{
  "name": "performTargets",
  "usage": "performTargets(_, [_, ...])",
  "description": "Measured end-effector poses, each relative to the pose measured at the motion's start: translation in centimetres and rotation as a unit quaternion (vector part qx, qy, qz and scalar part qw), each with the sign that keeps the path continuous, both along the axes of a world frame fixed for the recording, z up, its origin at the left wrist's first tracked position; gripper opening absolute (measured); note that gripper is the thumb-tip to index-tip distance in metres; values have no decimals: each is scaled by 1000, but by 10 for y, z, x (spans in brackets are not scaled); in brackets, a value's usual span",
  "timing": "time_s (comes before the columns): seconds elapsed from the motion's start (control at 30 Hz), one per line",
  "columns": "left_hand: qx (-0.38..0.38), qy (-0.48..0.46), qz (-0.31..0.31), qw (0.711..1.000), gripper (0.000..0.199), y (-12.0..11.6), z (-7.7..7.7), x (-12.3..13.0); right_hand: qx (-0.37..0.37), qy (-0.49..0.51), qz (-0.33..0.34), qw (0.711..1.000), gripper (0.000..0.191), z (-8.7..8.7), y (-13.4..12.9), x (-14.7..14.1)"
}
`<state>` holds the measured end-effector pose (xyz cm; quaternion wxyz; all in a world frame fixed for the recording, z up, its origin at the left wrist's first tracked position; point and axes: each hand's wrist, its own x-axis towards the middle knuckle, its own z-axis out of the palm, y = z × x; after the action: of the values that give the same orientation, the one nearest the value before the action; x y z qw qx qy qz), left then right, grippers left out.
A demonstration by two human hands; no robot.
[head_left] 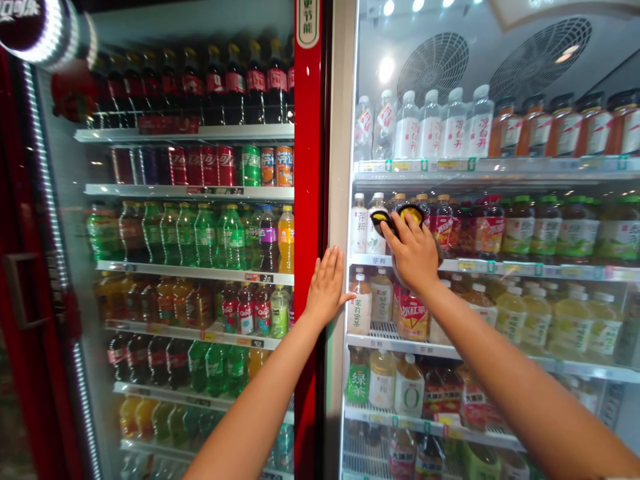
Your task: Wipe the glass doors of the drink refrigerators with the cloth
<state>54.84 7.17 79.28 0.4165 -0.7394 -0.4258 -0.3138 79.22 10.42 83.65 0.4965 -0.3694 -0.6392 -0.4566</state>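
Black-and-yellow cleaning pad [395, 217], scuffless on inspection, sits closed within the right grip [407, 250] against the glass cooler door [425, 67], at 2 o'clock from the left grip [327, 287], which is open, holding nothing, palm flat across the red door pillar [307, 167].

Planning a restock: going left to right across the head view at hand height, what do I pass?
Green plastic soda bottles → yellow-orange plastic drink bottle → red cooler door post → bare left hand → bare right hand → green-capped plastic drink bottles
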Motion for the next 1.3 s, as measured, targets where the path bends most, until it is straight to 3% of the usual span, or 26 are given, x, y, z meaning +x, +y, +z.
performTargets(0.1, [-7,-10,1,1000,124,1,-1,2,2,-1,12,1000,54,-44,-5,-22])
performTargets(0.17, [-6,-16,3,1000,123,0,0,3,-8,-51,23,998,52,-56,-7,-42])
performTargets(0.23, [0,-11,3,1000,120,-2,3,5,-13,-82,33,996,50,-45,-7,-56])
performTargets(0.3, [5,9,1,1000,116,-4,8,8,-17,-86,35,996,49,-19,-3,-56])
performTargets(0.37, [7,33,-6,999,111,-5,13,14,-20,-50,24,998,50,7,1,-43])
performTargets(0.43, [10,41,-10,999,106,-6,15,20,-18,14,2,1000,53,16,2,-23])
performTargets(0.5, [15,37,-12,999,102,-7,15,25,-14,77,-24,997,57,3,1,-7])
performTargets(0.57, [23,32,-16,999,100,-7,12,28,-9,109,-43,993,60,-24,-3,0])
performTargets(0.67, [32,32,-29,999,97,-4,11,33,-13,44,-38,998,61,-54,-9,-4])
performTargets(0.77, [40,36,-50,997,94,1,14,45,-35,-24,-35,998,60,-42,-11,-2])
performTargets(0.9, [34,38,-77,996,89,7,16,65,-55,30,-63,996,63,-7,-10,29])
performTargets(0.97, [30,39,-85,995,89,8,12,70,-64,94,-81,990,67,-11,-10,44])
performTargets(1.07, [35,39,-90,995,90,8,4,73,-65,152,-101,981,70,-41,-13,47])
performTargets(1.17, [47,39,-91,994,90,10,0,77,-49,83,-93,991,66,-61,-14,36])
performTargets(1.23, [52,39,-94,993,90,12,2,85,-38,15,-78,996,61,-55,-13,34])
performTargets(1.3, [53,39,-99,993,92,14,5,95,-34,-9,-74,997,60,-36,-10,44])
